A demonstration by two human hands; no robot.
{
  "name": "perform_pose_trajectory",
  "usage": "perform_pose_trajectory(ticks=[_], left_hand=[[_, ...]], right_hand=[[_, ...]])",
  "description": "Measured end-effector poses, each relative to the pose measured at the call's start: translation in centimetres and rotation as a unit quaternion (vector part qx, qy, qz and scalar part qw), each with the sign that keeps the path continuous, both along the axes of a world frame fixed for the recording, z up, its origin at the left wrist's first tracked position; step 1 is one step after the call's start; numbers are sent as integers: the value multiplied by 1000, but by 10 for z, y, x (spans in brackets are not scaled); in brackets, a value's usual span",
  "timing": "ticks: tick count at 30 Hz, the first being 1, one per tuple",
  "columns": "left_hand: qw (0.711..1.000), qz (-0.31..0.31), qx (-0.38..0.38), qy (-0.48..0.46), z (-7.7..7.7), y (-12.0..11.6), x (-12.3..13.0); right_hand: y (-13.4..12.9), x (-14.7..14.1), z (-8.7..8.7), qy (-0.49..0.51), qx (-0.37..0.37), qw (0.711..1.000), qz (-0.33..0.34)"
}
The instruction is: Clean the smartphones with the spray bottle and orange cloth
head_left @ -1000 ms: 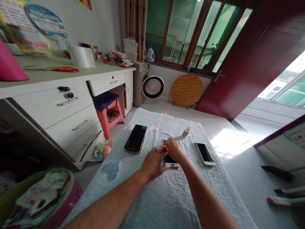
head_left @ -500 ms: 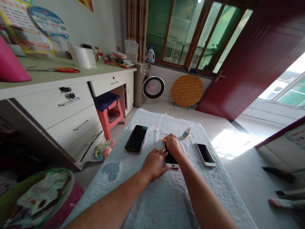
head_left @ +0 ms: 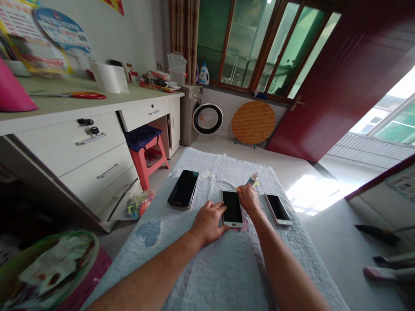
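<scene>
A white-framed smartphone (head_left: 232, 209) lies face up on the light blue quilted cloth (head_left: 220, 268). My left hand (head_left: 209, 222) grips it along its left side, fingertips at the edge and thumb by the lower left corner. Against its upper right corner, my right hand (head_left: 249, 199) is closed on a small orange piece (head_left: 239, 189), mostly hidden by the fingers; I cannot make out its kind. Just beyond that hand leans a small white-capped bottle (head_left: 253, 177), its lower part covered. A dark smartphone (head_left: 183, 188) rests to the left, another white smartphone (head_left: 278, 209) to the right.
At the left stands a desk (head_left: 136, 100) with drawers, with a red stool (head_left: 147, 151) under it. A waste basket (head_left: 97, 255) sits at the lower left. Ahead are a washing machine (head_left: 190, 116) with its door open and a round wooden tabletop (head_left: 253, 123).
My right hand has moved right across the phone from its upper left to its upper right corner, uncovering the screen. My left hand stays at the phone's left side.
</scene>
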State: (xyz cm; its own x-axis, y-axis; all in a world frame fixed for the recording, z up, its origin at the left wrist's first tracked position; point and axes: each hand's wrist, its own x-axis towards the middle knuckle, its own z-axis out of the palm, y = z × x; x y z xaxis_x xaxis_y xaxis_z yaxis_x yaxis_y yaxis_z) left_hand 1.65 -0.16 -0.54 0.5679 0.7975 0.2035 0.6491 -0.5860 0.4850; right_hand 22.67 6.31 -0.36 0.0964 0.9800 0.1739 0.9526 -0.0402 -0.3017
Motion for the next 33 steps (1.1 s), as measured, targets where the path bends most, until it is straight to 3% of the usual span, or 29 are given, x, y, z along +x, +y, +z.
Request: perform_pose_trajectory(ticks=[6, 14, 23, 26, 33], left_hand=[[1000, 1, -1, 7, -2, 1, 1], [1000, -4, -14, 15, 4, 0, 0], [1000, -6, -16, 23, 7, 0, 0], [1000, -1, -8, 20, 3, 0, 0], [1000, 6, -1, 12, 2, -1, 1]], right_hand=[[-1, -11, 6, 19, 33, 999, -2], [1, -32, 13, -49, -31, 998, 10], [5, -65, 7, -43, -8, 991, 124], [4, -59, 7, -33, -2, 991, 131], [-1, -24, 9, -21, -14, 998, 56]])
